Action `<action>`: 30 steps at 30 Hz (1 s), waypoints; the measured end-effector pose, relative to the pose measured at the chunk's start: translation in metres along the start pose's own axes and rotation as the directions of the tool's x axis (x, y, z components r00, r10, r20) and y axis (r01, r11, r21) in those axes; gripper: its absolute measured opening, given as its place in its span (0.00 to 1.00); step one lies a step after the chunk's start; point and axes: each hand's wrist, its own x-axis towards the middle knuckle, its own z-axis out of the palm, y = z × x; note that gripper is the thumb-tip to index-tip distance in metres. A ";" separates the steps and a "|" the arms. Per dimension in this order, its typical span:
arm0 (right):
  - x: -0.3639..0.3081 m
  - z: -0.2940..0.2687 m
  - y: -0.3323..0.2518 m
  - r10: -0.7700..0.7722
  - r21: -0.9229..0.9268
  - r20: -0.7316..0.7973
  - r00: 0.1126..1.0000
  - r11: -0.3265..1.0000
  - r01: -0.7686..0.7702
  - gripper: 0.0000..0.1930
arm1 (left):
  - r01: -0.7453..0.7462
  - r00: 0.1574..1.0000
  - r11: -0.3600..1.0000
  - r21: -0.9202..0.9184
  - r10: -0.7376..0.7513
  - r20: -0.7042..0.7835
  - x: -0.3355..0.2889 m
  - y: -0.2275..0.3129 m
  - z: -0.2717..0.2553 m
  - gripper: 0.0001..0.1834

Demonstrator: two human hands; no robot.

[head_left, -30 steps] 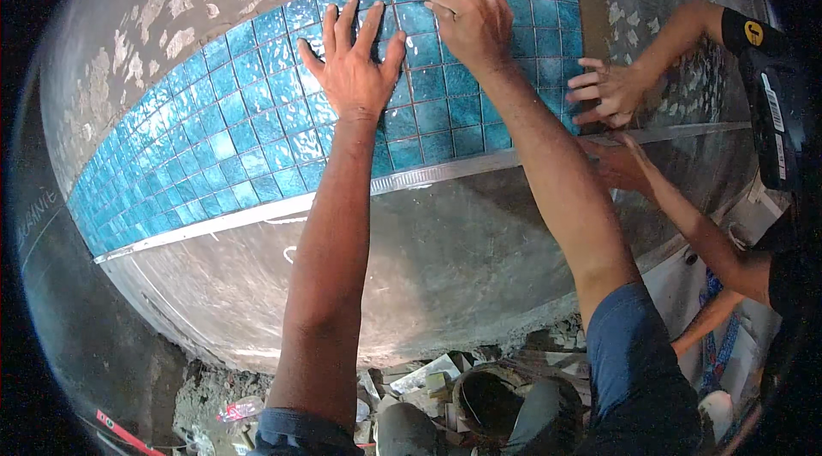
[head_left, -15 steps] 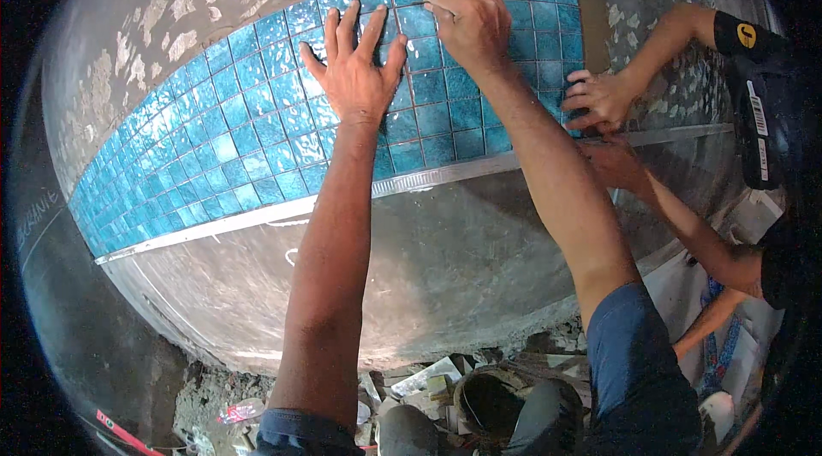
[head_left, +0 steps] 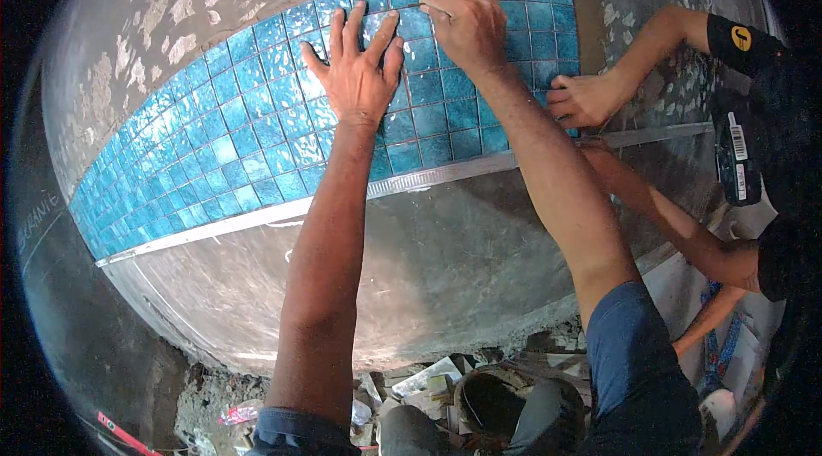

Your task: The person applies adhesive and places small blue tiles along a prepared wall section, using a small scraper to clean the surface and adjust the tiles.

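My left hand (head_left: pixel 360 71) lies flat, fingers spread, on the blue mosaic tile sheet (head_left: pixel 257 139); my right hand (head_left: pixel 467 23) presses with curled fingers, gripping nothing. I judge the sheet flexible, glossy-slick, brittle: support it by broad palm contact

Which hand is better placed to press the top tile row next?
Probably the right hand: its fingertips already sit at the top edge of the tiles, while the left hand lies flat lower down.

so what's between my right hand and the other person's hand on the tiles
In the head view, only bare blue mosaic tiles lie between your right hand and the co-worker's hand; no tool or other object sits on that stretch.
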 end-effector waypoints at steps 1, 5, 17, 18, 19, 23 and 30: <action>-0.001 0.001 0.000 0.000 0.001 0.000 1.000 1.000 0.000 0.06 | 0.001 1.000 1.000 0.008 -0.001 0.007 -0.001 0.000 0.000 0.22; -0.002 0.004 0.000 0.027 0.024 0.026 0.999 0.999 -0.028 0.06 | 0.005 0.999 0.999 0.044 -0.007 0.044 -0.002 0.000 -0.001 0.23; -0.003 0.003 -0.001 0.039 0.031 0.017 0.999 0.999 -0.040 0.06 | 0.000 0.996 0.995 0.104 -0.009 0.085 -0.001 0.006 -0.002 0.24; -0.004 0.002 -0.002 0.040 0.024 0.019 0.999 0.999 -0.041 0.06 | 0.000 0.996 0.994 0.105 -0.010 0.089 -0.001 0.006 -0.002 0.24; -0.004 0.001 -0.002 0.026 0.027 0.011 1.000 0.999 -0.026 0.06 | 0.001 0.996 0.995 0.103 -0.010 0.086 -0.001 0.006 -0.002 0.24; -0.007 0.000 -0.005 0.045 0.051 -0.023 0.999 0.998 -0.044 0.06 | 0.004 0.997 0.995 0.095 -0.011 0.082 0.000 0.005 0.000 0.24; -0.001 -0.001 -0.001 -0.051 0.133 -0.054 0.997 0.989 0.058 0.05 | 0.008 0.997 0.997 0.082 -0.014 0.072 0.000 0.006 -0.001 0.24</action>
